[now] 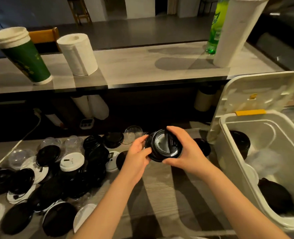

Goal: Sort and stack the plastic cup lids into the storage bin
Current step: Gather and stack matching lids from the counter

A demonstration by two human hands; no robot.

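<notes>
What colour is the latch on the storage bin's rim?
Yellow; the latch shows best in the head view.

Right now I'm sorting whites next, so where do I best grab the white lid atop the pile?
Take the white lid from above by its outer rim, thumb near side, fingers far side. It lies top-up on the black lids with its rim exposed all round. The left hand, nearer, would first leave the black stack.

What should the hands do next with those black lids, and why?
Probably carry the black lids right, into the bin. The left hand and right hand grip them together, the bin stands open, and more black lids already lie inside.
</notes>
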